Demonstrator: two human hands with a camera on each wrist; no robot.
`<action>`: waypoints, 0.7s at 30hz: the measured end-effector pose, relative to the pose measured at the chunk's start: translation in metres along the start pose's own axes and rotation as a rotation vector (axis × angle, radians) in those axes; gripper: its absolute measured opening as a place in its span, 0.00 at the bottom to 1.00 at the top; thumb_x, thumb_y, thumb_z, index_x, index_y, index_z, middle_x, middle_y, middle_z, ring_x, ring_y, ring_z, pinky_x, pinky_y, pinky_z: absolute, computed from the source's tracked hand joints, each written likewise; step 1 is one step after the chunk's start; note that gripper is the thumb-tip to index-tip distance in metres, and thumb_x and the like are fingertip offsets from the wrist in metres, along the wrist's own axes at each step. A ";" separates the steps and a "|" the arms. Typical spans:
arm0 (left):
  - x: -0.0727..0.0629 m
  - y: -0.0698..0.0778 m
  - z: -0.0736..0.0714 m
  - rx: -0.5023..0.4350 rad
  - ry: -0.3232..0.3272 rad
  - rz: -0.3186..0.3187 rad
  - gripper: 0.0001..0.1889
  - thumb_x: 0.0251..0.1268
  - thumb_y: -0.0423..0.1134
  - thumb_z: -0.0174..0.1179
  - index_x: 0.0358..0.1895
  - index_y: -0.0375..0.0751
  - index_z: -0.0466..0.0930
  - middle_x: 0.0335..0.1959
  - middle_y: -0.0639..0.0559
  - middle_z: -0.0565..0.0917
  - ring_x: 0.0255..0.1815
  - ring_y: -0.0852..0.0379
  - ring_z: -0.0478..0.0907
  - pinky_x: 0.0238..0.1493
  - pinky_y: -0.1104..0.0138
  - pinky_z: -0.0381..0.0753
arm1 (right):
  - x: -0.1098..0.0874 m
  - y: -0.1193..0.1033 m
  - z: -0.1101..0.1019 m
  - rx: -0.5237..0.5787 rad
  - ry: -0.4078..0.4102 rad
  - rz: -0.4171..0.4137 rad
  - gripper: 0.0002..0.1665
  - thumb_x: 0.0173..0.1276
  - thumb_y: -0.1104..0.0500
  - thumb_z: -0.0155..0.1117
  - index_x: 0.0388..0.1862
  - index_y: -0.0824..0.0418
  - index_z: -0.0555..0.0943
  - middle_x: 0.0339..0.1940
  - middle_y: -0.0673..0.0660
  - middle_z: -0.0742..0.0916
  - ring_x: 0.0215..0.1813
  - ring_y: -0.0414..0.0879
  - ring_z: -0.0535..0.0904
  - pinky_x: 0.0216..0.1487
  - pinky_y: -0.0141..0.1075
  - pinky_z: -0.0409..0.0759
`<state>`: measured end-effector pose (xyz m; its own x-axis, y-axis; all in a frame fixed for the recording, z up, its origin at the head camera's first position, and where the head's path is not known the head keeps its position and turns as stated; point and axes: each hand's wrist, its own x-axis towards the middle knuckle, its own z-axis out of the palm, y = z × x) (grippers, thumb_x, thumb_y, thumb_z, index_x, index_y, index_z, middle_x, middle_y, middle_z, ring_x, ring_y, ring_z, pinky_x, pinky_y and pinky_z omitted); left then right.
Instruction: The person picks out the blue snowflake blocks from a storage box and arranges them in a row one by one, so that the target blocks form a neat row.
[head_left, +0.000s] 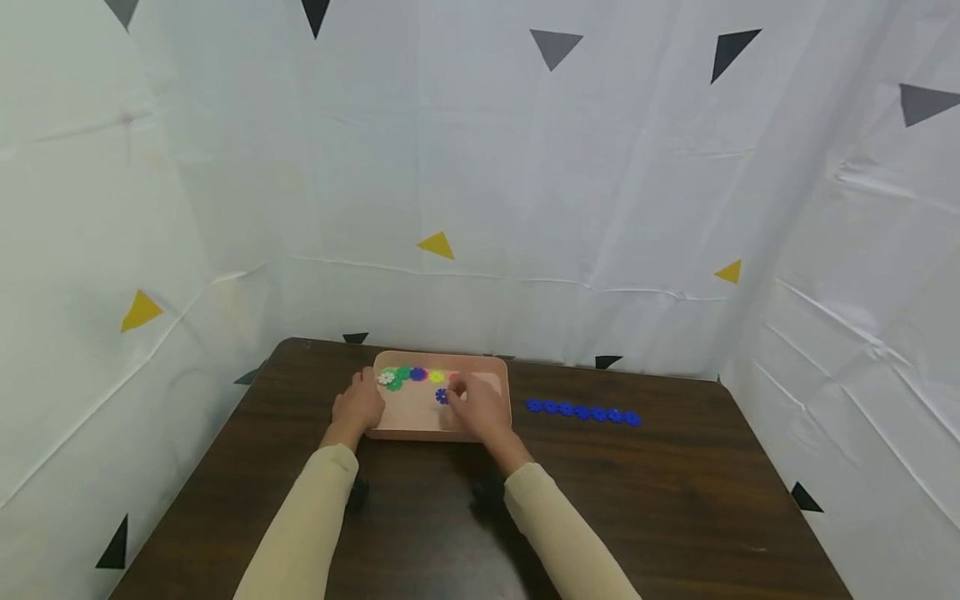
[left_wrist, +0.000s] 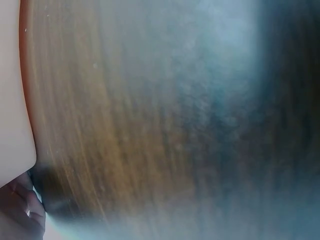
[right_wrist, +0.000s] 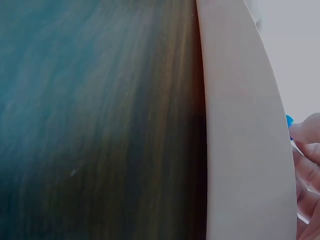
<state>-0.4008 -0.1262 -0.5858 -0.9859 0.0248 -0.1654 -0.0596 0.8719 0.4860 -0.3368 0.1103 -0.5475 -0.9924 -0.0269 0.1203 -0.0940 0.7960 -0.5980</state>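
A shallow pink tray (head_left: 408, 414) sits toward the back of the table, with several small flower-shaped plastic discs inside. Along its far left are a white disc (head_left: 386, 378), green discs (head_left: 396, 384), a dark blue disc (head_left: 417, 374) and a yellow disc (head_left: 437, 377). My left hand (head_left: 360, 402) grips the tray's left side; its curled fingers show at the tray corner in the left wrist view. Over the tray's right half, my right hand (head_left: 480, 406) pinches a blue flower disc (head_left: 441, 396) between thumb and fingertips. That disc peeks out beyond the tray wall (right_wrist: 245, 125) in the right wrist view.
Right of the tray, a row of blue flower discs (head_left: 583, 412) lies end to end on the dark wooden table (head_left: 660, 492). White sheeting (head_left: 480, 167) with printed triangles encloses the back and sides.
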 end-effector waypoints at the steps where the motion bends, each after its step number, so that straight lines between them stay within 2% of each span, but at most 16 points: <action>1: 0.000 0.000 0.000 -0.001 0.001 -0.002 0.31 0.82 0.35 0.47 0.81 0.32 0.50 0.77 0.29 0.64 0.72 0.31 0.72 0.79 0.34 0.62 | -0.001 0.001 -0.001 0.007 0.008 -0.010 0.08 0.79 0.51 0.66 0.45 0.54 0.84 0.45 0.51 0.91 0.43 0.45 0.80 0.54 0.43 0.85; 5: 0.002 -0.002 0.001 -0.002 -0.002 -0.002 0.31 0.82 0.36 0.48 0.81 0.32 0.50 0.77 0.29 0.64 0.72 0.32 0.73 0.79 0.35 0.63 | -0.006 0.007 -0.002 0.069 0.082 -0.030 0.08 0.79 0.51 0.68 0.45 0.53 0.84 0.45 0.51 0.89 0.38 0.44 0.79 0.45 0.41 0.84; 9: 0.002 0.002 0.005 0.006 -0.002 0.007 0.31 0.83 0.36 0.47 0.81 0.32 0.50 0.77 0.29 0.65 0.71 0.32 0.74 0.78 0.35 0.64 | -0.012 0.018 -0.002 0.173 0.190 0.008 0.10 0.79 0.49 0.68 0.47 0.53 0.86 0.47 0.51 0.88 0.36 0.43 0.78 0.39 0.38 0.79; 11: 0.002 0.003 0.007 0.005 0.004 0.013 0.30 0.83 0.35 0.46 0.81 0.32 0.51 0.76 0.29 0.65 0.71 0.31 0.74 0.78 0.35 0.64 | -0.016 0.023 -0.004 0.221 0.227 0.028 0.11 0.79 0.48 0.68 0.48 0.53 0.86 0.47 0.51 0.89 0.36 0.43 0.77 0.39 0.37 0.78; 21: 0.009 -0.001 0.008 0.012 -0.011 0.009 0.30 0.83 0.36 0.45 0.81 0.31 0.50 0.76 0.28 0.65 0.71 0.31 0.74 0.78 0.35 0.64 | -0.028 0.030 -0.019 0.294 0.261 0.056 0.09 0.79 0.48 0.68 0.47 0.52 0.85 0.44 0.51 0.89 0.35 0.44 0.77 0.38 0.37 0.76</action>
<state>-0.4082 -0.1228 -0.5944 -0.9847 0.0378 -0.1701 -0.0487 0.8773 0.4774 -0.3101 0.1465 -0.5542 -0.9466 0.1961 0.2559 -0.0970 0.5838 -0.8061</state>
